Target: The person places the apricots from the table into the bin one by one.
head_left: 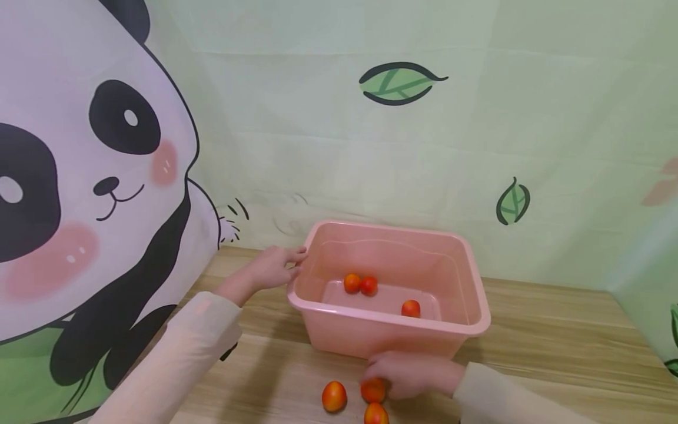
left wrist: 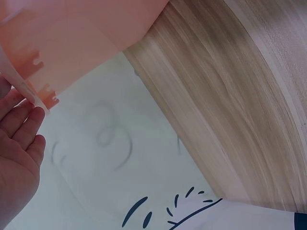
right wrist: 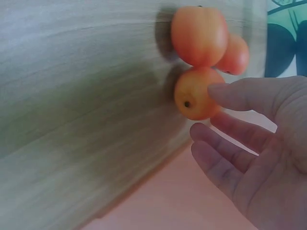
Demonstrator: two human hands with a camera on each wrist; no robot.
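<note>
My right hand (head_left: 405,372) pinches part-hidden fruit (right wrist: 195,90), dark spot (right wrist: 187,104) toward right-wrist-view 8 o'clock, long axis unclear; left hand (head_left: 272,268) grips tub (head_left: 381,333).

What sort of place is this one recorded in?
Probably a staged indoor corner, perhaps a child-themed one: a wood-grain surface meets a pale green backdrop that shows drawn leaves and a large cartoon panda.

pink tub (head_left: 384,337) | upright, 3 red-orng frts (head_left: 369,286) in | 3 more frts (head_left: 334,397) outside, nr front
</note>
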